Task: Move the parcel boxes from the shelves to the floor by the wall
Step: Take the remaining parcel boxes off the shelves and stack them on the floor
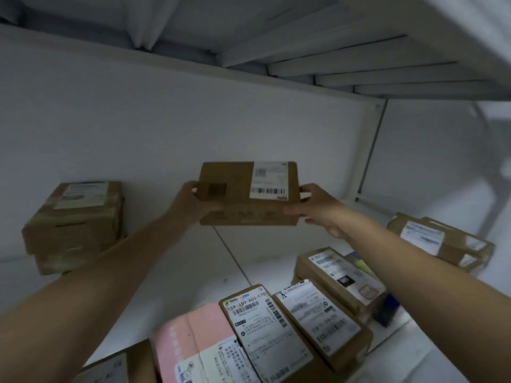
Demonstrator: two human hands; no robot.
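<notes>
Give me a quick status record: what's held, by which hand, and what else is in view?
held: brown box, label on top
left hand: grips its left end
right hand: grips its right end
to the left: taped box
near camera: pink box among labelled parcels
overhead: shelf

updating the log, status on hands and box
Left hand and right hand grip brown box by its ends. Box up at the shelf. Parcels lie nearer the person.
</notes>
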